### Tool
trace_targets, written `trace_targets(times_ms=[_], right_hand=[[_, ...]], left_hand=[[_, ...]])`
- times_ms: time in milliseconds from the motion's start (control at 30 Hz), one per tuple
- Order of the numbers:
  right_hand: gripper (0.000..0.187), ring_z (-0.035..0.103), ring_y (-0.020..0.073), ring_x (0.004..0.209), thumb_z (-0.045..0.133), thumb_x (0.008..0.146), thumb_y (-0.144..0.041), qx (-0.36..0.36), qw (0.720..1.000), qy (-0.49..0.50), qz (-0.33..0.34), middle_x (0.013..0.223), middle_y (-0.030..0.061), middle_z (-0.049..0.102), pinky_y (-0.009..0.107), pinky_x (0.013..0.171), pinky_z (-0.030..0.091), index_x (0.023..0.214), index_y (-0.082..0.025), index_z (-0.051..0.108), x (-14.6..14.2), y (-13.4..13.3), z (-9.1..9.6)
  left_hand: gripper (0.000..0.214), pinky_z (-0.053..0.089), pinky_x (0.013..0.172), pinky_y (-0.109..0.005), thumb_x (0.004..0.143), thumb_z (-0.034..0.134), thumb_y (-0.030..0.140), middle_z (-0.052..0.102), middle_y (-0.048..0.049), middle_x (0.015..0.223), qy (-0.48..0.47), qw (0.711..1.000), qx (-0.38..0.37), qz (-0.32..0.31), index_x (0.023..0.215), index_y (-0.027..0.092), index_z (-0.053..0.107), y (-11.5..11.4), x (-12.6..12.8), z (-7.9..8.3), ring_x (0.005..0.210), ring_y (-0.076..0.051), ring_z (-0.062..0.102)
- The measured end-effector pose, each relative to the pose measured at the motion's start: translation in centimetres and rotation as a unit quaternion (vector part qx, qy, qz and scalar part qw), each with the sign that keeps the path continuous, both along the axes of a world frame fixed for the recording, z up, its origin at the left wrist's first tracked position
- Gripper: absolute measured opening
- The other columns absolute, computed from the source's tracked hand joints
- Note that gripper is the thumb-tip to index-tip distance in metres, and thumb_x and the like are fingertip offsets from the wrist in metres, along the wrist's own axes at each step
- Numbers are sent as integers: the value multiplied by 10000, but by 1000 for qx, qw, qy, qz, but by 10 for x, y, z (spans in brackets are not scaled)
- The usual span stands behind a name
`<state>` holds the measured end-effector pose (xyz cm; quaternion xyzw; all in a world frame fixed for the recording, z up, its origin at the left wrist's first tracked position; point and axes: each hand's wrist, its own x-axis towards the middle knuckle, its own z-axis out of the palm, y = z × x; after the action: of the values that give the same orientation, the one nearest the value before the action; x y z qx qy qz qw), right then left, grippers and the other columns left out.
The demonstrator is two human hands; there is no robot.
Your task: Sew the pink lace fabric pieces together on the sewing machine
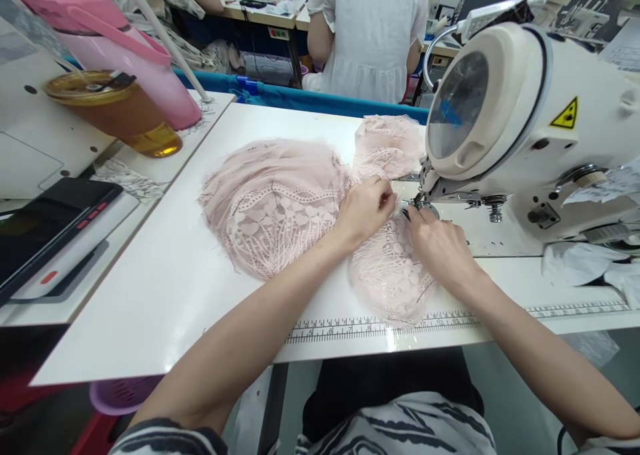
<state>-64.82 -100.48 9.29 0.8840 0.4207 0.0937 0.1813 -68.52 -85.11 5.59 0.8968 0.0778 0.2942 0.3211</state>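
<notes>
Pale pink lace fabric [280,221] lies gathered on the white table, joined near my hands to another lace piece [393,278] on the near side. My left hand [367,208] is closed in a pinch on the lace, just left of the needle area. Close beside it, my right hand [443,245] is closed at the presser foot [427,208] of the sewing machine [500,108]. A small dark tip shows at its fingers; what it belongs to is hidden. More pink fabric [387,145] lies behind the hands, left of the machine head.
A ruler strip [330,330] runs along the table's front edge. On the left stand a cup of amber drink [120,115] and a pink bottle [120,48], with a black phone [55,221] nearer. Beyond the blue cloth edge [300,99], a person in white [370,35] sits facing away.
</notes>
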Motion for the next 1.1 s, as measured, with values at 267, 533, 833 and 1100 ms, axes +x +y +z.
trace_targets(times_ms=[267, 533, 833, 1100], right_hand=[[428, 545, 105, 495, 288, 996, -272, 83, 993, -9, 84, 1090, 133, 662, 232, 400, 321, 1361, -117, 450, -8, -49, -10], [422, 537, 82, 453, 353, 985, -337, 192, 966, -58, 163, 1046, 100, 687, 203, 323, 308, 1311, -129, 523, -3, -98, -25], [628, 528, 118, 373, 353, 932, -306, 240, 955, -49, 167, 1089, 31, 687, 249, 226, 326, 1522, -303, 137, 15, -133, -49], [443, 603, 132, 613, 413, 957, -321, 198, 975, -47, 93, 990, 23, 689, 239, 336, 310, 1385, -216, 457, 9, -134, -18]], left_hand=[[208, 373, 668, -276, 918, 466, 202, 569, -4, 759, -52, 991, -125, 21, 710, 197, 461, 2, 0, 16, 711, -138, 500], [238, 416, 642, -229, 907, 479, 215, 549, 26, 656, -77, 987, -136, 34, 671, 189, 453, 42, 16, 67, 641, -106, 531], [201, 453, 711, -209, 921, 459, 227, 593, 21, 719, -150, 979, -63, 123, 728, 179, 484, 131, 37, 109, 737, -105, 581], [200, 321, 1037, -425, 950, 519, 297, 578, -22, 956, -38, 953, 9, 302, 819, 151, 476, 187, -17, 124, 1033, -191, 502]])
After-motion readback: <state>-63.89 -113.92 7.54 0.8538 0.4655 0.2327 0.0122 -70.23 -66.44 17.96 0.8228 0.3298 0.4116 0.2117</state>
